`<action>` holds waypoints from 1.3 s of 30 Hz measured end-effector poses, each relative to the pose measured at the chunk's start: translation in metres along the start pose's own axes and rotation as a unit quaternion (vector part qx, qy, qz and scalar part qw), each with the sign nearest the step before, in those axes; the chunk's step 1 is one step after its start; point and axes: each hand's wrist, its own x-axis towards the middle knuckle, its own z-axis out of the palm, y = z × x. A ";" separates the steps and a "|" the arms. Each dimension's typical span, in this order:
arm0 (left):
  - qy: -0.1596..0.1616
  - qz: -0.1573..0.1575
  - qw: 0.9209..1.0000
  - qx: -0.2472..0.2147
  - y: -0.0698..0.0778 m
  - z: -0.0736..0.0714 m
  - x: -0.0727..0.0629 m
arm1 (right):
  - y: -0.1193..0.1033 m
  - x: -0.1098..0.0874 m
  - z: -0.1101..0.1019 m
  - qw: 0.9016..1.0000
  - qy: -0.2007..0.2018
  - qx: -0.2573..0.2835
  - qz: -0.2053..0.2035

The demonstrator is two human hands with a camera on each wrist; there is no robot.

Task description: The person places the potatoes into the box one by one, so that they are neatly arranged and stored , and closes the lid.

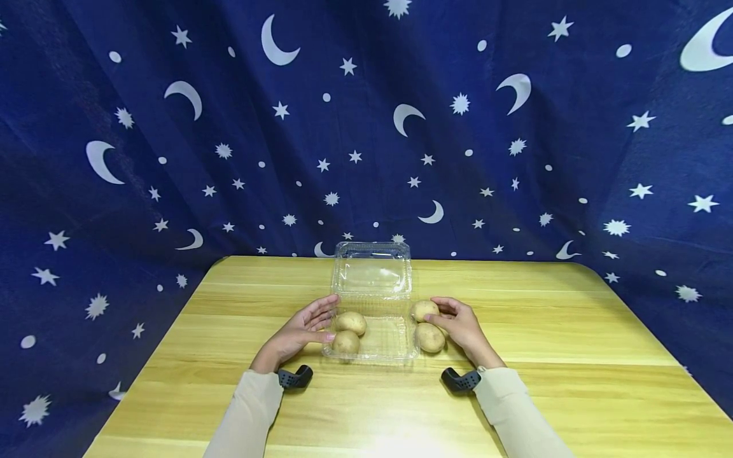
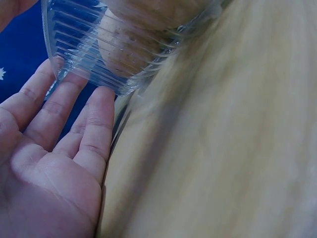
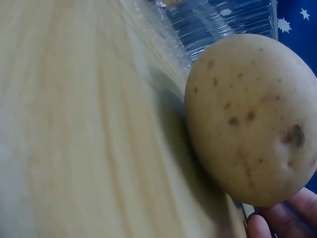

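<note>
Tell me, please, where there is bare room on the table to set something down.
The table is bare left of the left hand, right of the right hand, and in front of the box between the sleeves. Crowded: the box's left half, with two potatoes, and its outer right side, with two more.

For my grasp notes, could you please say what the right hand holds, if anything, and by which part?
The right hand holds the farther potato right of the container, its fingers gripping the potato's right side.

Staged recording area, room type indeterminate: star-and-moon curtain (image 1: 366,127) spans nine to three o'clock; wood-grain table (image 1: 572,343) lies at six; wrist cameras (image 1: 294,378) show at five and seven.
</note>
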 end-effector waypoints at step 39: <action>0.000 0.003 1.000 -0.001 -0.001 0.000 0.000 | -0.006 -0.001 -0.012 0.988 0.055 0.141 -0.012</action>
